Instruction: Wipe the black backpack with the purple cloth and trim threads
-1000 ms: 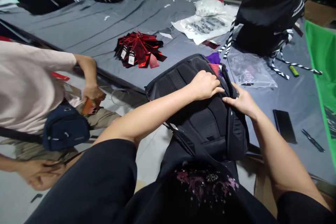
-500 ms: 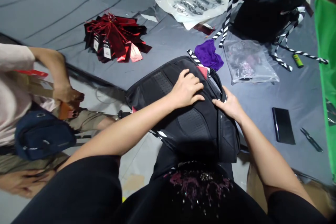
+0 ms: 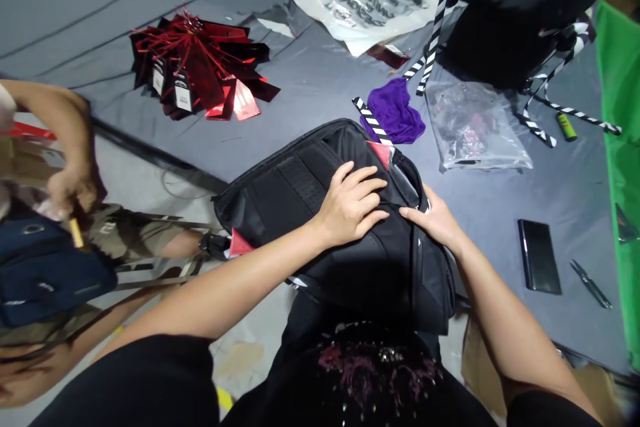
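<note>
A black backpack [image 3: 300, 180] lies across my lap and the table's edge, its padded back panel facing up. On that panel my left hand [image 3: 350, 205] rests flat with its fingers spread. My right hand [image 3: 434, 215] grips the backpack's edge at the right, near the top handle, thumb on top and the other fingers hidden behind. Red corners [image 3: 380, 153] and a black-and-white striped strap [image 3: 371, 119] show at the backpack's upper side. Just beyond lies a purple cloth [image 3: 397, 110].
Red tags [image 3: 200, 70] lie at the back left. A clear bag [image 3: 475, 125], black wallet-like object [image 3: 539, 256], snips [image 3: 591, 283] and green lighter [image 3: 567, 127] are at the right. Another black bag [image 3: 505, 20] stands behind. A seated person [image 3: 45, 240] is at the left.
My left hand has flattened and spread its fingers on the backpack. The view has shifted a little, and the person at the left has moved their hand, now holding something yellowish.
</note>
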Action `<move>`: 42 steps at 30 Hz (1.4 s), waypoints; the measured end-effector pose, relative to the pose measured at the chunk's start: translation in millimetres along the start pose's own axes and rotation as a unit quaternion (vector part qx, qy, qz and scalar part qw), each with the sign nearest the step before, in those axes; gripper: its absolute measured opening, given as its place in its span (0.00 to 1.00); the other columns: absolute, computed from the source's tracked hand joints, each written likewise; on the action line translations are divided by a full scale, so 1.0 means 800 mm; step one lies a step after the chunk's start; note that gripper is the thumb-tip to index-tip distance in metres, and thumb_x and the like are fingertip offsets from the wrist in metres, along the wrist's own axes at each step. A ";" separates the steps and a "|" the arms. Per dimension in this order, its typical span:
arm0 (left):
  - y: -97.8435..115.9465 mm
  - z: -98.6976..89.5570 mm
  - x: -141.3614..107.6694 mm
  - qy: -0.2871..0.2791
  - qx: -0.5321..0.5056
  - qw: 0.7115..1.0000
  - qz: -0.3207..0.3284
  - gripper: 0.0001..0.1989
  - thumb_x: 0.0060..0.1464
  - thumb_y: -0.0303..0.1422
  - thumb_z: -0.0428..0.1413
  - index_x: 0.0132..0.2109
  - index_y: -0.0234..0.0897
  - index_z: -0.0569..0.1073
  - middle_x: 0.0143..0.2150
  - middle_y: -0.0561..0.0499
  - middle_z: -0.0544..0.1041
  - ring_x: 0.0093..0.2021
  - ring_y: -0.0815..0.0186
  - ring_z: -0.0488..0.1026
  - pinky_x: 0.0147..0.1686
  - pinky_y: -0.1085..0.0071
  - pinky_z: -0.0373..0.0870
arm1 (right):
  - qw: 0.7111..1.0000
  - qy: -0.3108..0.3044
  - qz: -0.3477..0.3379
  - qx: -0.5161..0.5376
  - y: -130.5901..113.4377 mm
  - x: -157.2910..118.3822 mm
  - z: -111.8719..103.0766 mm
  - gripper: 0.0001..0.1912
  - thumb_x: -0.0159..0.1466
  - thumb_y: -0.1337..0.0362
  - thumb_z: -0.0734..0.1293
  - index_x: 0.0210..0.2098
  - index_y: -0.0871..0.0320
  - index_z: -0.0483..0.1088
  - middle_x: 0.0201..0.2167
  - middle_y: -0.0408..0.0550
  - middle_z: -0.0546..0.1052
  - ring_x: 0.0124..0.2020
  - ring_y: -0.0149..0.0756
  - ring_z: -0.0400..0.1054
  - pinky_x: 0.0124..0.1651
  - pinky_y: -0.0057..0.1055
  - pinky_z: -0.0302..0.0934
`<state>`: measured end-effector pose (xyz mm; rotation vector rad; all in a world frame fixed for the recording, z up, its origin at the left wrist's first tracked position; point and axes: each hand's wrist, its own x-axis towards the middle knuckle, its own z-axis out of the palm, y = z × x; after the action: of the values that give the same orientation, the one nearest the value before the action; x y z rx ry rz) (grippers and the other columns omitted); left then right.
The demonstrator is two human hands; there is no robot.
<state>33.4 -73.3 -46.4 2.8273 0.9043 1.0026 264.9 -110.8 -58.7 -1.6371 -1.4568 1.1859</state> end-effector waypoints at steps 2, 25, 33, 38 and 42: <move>0.001 0.003 0.003 0.014 -0.010 1.000 -0.016 0.12 0.57 0.41 0.58 0.31 0.38 0.74 0.49 0.48 0.81 0.58 0.53 0.70 0.63 0.47 0.54 | 0.999 -0.054 -0.003 0.001 0.000 0.006 -0.012 0.38 0.56 0.48 0.72 0.62 0.54 0.62 0.58 0.49 0.72 0.57 0.43 0.67 0.61 0.41 0.60; -0.020 0.029 0.005 0.048 -0.071 0.996 -0.032 0.12 0.55 0.40 0.58 0.29 0.38 0.71 0.44 0.49 0.82 0.56 0.56 0.73 0.63 0.48 0.53 | 0.957 0.289 -0.006 -0.012 -0.030 0.240 -0.045 0.15 0.62 0.61 0.55 0.47 0.60 0.62 0.42 0.52 0.75 0.45 0.37 0.71 0.46 0.32 0.68; -0.020 0.025 0.001 -0.004 -0.037 0.999 0.002 0.14 0.61 0.44 0.54 0.36 0.38 0.74 0.50 0.48 0.79 0.61 0.54 0.67 0.66 0.44 0.47 | 0.921 0.284 -0.243 -0.113 -0.094 0.056 -0.035 0.25 0.65 0.59 0.55 0.61 0.56 0.54 0.55 0.56 0.67 0.57 0.46 0.66 0.56 0.40 0.65; -0.009 0.033 -0.014 0.016 0.011 0.999 -0.040 0.10 0.60 0.39 0.54 0.38 0.39 0.76 0.56 0.42 0.73 0.65 0.51 0.62 0.65 0.40 0.49 | 0.922 0.068 -0.281 -0.256 -0.064 0.004 0.040 0.30 0.65 0.65 0.57 0.67 0.54 0.52 0.63 0.51 0.65 0.59 0.45 0.66 0.61 0.42 0.63; -0.006 0.043 -0.022 0.052 0.027 0.997 -0.047 0.09 0.59 0.41 0.56 0.39 0.41 0.76 0.52 0.44 0.74 0.61 0.53 0.65 0.64 0.41 0.52 | 0.904 -0.022 -0.271 -0.329 -0.012 -0.018 0.027 0.31 0.66 0.67 0.55 0.69 0.52 0.50 0.63 0.49 0.66 0.52 0.42 0.72 0.58 0.41 0.66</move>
<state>39.5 -72.6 -84.9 2.7685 1.0802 1.1382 241.2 -125.1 -55.3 -1.4256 -2.3145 0.4281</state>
